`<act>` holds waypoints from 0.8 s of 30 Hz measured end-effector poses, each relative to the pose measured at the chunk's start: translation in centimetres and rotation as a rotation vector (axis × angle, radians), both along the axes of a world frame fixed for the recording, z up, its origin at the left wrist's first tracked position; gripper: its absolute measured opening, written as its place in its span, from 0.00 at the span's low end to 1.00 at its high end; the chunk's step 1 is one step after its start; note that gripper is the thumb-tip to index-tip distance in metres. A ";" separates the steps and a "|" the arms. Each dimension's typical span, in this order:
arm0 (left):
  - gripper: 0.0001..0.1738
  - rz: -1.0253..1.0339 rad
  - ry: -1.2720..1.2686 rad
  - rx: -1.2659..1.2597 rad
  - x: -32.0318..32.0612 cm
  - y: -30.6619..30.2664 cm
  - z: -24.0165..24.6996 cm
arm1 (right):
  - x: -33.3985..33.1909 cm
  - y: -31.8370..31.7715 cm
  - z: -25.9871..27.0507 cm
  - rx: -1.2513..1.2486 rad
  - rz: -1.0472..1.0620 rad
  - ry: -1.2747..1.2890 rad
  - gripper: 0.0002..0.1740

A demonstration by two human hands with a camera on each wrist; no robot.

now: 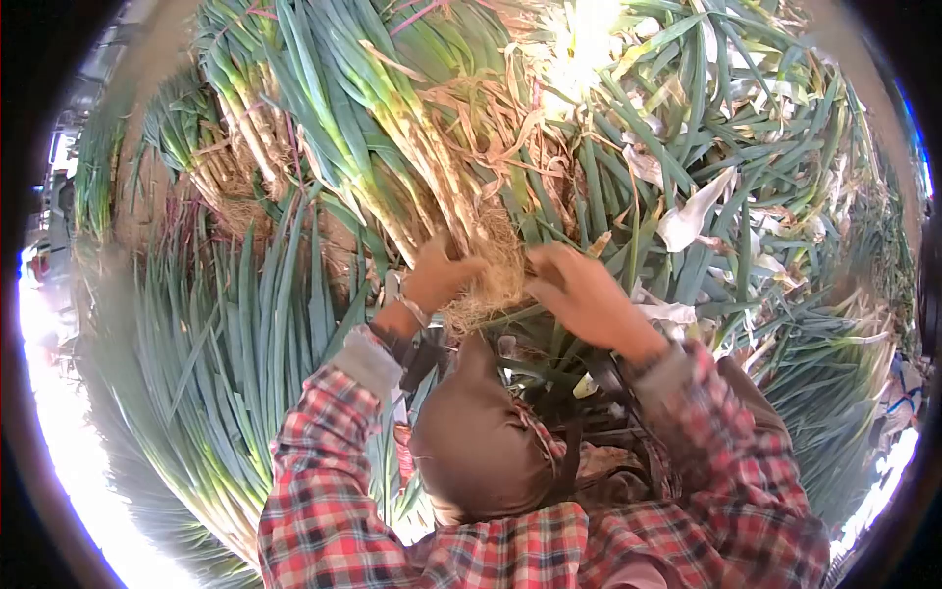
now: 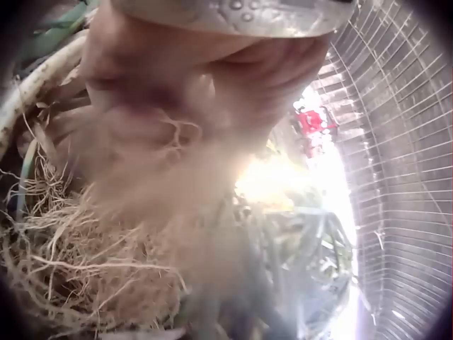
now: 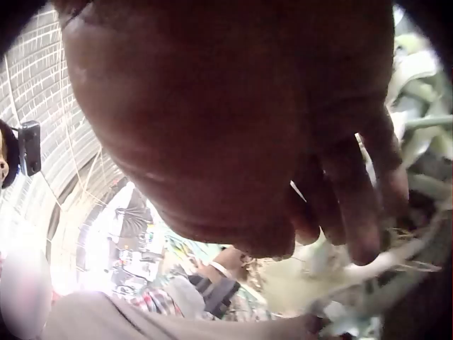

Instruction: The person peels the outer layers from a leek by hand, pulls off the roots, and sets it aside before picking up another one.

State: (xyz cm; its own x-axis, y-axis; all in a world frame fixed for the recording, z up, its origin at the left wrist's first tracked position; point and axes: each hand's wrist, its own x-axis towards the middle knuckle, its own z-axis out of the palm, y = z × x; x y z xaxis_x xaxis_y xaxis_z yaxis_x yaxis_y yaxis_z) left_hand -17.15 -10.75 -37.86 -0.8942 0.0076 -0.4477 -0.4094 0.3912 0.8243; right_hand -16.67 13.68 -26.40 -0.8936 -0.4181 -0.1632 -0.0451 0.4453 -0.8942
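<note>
Seen from the head, the onion bundle [image 1: 407, 133] blocks eleven o'clock and brown cloth [image 1: 481, 437] six; the right hand [image 1: 589, 302] could pass (over loose leaves [image 1: 687, 128]) toward two.

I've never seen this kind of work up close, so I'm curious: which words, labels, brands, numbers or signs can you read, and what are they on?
None can be read.
Pale wristband: raised round marks, no letters I can make out.
Red patch in the background: too blurred to tell.
Dark device: too small and blurred to tell.
Green-leaved plants and checked shirt: no lettering visible.
</note>
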 end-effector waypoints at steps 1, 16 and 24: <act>0.30 -0.100 0.011 0.153 1.1 -0.2 0.2 | -1.5 -2.1 -1.2 -0.057 -0.002 0.080 0.20; 0.21 0.069 0.340 0.456 -5.5 0.7 12.6 | 9.7 4.5 8.5 0.147 -0.111 0.344 0.18; 0.10 -0.050 0.210 0.877 4.3 12.9 30.3 | 20.0 9.2 12.2 -0.038 -0.359 0.207 0.22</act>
State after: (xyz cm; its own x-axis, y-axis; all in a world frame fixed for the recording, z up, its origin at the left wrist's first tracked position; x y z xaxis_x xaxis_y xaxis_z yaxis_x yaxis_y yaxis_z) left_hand -12.87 2.19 -7.56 -0.9463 0.3103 -0.0910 -0.2166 -0.3994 0.8908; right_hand 3.31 22.91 -14.23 -0.9961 -0.0764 0.0451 -0.0738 0.4321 -0.8988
